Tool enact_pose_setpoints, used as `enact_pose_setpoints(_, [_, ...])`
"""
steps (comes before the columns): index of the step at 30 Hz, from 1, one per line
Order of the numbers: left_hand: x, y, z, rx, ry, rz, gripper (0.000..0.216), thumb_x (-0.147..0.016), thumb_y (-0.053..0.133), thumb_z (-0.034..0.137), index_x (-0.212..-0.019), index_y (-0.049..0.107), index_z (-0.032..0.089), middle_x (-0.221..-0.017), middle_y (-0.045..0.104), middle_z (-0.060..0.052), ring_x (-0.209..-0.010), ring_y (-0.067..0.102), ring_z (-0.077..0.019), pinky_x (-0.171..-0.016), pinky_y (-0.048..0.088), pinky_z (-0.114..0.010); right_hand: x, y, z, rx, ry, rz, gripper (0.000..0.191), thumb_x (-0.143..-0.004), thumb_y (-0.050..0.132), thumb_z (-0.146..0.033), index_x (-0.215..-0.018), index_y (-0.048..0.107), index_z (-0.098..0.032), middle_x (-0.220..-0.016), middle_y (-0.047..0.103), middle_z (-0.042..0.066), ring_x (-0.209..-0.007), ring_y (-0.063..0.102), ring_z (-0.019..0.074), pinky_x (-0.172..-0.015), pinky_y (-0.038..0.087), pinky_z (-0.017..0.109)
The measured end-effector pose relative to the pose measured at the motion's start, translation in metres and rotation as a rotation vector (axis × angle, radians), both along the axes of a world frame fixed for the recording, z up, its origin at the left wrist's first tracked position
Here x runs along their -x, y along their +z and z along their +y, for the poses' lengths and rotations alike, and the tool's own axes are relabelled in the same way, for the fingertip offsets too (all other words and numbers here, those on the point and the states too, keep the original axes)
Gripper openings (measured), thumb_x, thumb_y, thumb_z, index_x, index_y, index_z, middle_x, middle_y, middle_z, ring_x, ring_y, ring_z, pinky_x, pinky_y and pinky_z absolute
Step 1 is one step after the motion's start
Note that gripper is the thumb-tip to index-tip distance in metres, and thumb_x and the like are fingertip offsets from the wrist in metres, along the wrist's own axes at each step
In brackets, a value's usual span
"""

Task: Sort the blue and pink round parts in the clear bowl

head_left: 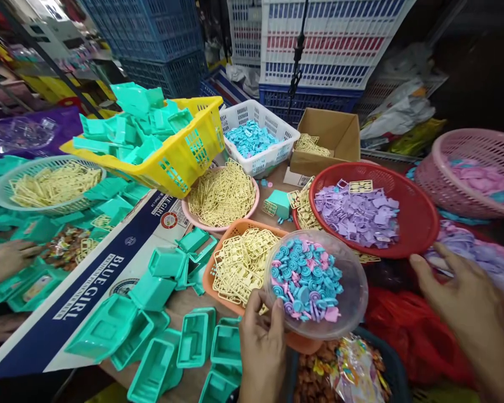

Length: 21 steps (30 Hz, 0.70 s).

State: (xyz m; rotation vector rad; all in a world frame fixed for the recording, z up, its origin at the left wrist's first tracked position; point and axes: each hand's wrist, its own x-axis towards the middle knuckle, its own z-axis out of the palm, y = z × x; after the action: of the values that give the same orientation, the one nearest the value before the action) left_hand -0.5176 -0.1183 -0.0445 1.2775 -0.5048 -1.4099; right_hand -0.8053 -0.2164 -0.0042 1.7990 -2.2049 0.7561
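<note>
My left hand (262,341) is at the near left rim of a clear plastic bowl (353,291), its thumb over the rim and its fingers outside it. In the bowl lie small blue, pink and purple plastic parts (304,274). Under the bowl's left side is an orange basket (208,274) of cream plastic frames (243,263). My right hand (466,302), fingers apart and holding nothing, hovers by the right edge of a red colander (420,224) with purple plastic pieces (357,212). Turquoise plastic boxes (151,358) lie left of my left hand.
A dark basket (392,358) of brown pieces and printed bags stands in front. Behind are a yellow basket (185,157), a white basket (273,154), a cardboard box (348,134) and a pink basket (428,168). Another person's hand (4,260) is at left, beyond a cardboard panel (121,268).
</note>
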Motion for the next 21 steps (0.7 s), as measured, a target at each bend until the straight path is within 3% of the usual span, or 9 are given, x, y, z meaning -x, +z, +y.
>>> enact_pose_setpoints(2, [-0.003,0.004,0.001,-0.005,0.038,-0.03,0.048,-0.085,0.069,0.06,-0.075,0.04,0.022,-0.058,0.031,0.008,-0.051,0.028,-0.0073,-0.049,0.017,-0.022,-0.036,0.023,0.02,0.068,0.129,-0.06,0.045,-0.095,0.05,-0.053,-0.116,0.072,-0.02,-0.113,0.072,0.016,-0.092,0.07,0.0265,-0.071,0.052,0.041])
enact_pose_setpoints(6, [-0.01,0.01,0.003,-0.023,-0.005,-0.053,0.056,-0.079,0.07,0.069,-0.073,0.039,0.022,-0.063,0.039,0.006,-0.054,0.033,-0.0072,-0.048,0.021,-0.021,-0.097,0.051,0.032,0.13,0.459,-0.128,0.02,-0.097,0.057,-0.034,-0.107,0.072,-0.023,-0.115,0.067,0.008,-0.106,0.064,0.0221,-0.089,0.05,0.037])
enact_pose_setpoints(8, [-0.014,0.012,0.004,-0.014,-0.036,-0.062,0.055,-0.08,0.069,0.068,-0.074,0.04,0.022,-0.065,0.042,0.006,-0.055,0.036,-0.0074,-0.049,0.024,-0.02,-0.116,0.053,0.028,0.082,0.616,-0.159,0.019,-0.098,0.056,-0.026,-0.11,0.071,-0.025,-0.117,0.065,0.007,-0.108,0.064,0.0203,-0.09,0.051,0.035])
enact_pose_setpoints(12, [-0.02,0.014,0.008,0.019,-0.072,-0.09,0.042,-0.089,0.065,0.056,-0.079,0.043,0.021,-0.067,0.04,0.006,-0.058,0.037,-0.0074,-0.054,0.031,-0.019,-0.14,0.041,0.018,-0.056,0.879,-0.133,0.033,-0.099,0.048,-0.012,-0.124,0.065,-0.025,-0.124,0.063,0.008,-0.114,0.062,0.0211,-0.096,0.051,0.04])
enact_pose_setpoints(16, [-0.024,0.017,0.011,0.025,-0.064,-0.11,0.045,-0.087,0.065,0.058,-0.075,0.043,0.021,-0.066,0.04,0.007,-0.056,0.036,-0.0072,-0.054,0.032,-0.019,-0.156,0.026,0.019,-0.247,0.899,0.14,0.047,-0.098,0.04,-0.009,-0.135,0.06,-0.029,-0.137,0.058,0.012,-0.113,0.062,0.029,-0.088,0.055,0.048])
enact_pose_setpoints(21, [-0.033,0.022,0.013,-0.002,-0.049,-0.11,0.047,-0.083,0.067,0.059,-0.072,0.041,0.021,-0.063,0.038,0.007,-0.053,0.035,-0.0068,-0.05,0.028,-0.02,-0.149,0.015,0.03,-0.307,0.835,0.292,0.039,-0.099,0.045,-0.017,-0.128,0.065,-0.034,-0.14,0.054,0.012,-0.105,0.063,0.0296,-0.078,0.055,0.044])
